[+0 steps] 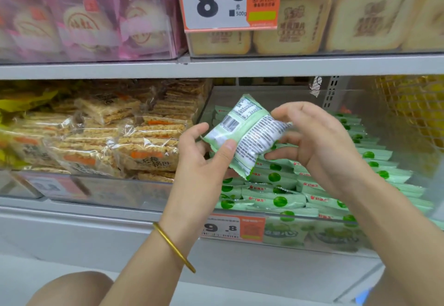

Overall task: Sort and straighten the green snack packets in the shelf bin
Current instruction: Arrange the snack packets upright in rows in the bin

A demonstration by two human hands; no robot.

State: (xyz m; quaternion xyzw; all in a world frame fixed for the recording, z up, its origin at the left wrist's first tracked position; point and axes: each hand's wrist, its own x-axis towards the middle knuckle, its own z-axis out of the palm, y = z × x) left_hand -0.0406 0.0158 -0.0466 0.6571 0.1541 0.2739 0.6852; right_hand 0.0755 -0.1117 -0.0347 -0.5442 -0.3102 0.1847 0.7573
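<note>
Fingers of my left hand (204, 159) and right hand (312, 147) pinch opposite ends of a pale green plastic snack packet (249, 135) held above the clear plastic shelf bin (300, 216).

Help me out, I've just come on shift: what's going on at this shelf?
A person holds one green snack packet up in front of the shelf bin with both hands. The left hand pinches its lower left edge, and the right hand grips its right end. The packet's printed back, with the barcode, faces the camera. Below it, the other green packets lie in the bin in fairly neat rows, fronts up.
</note>
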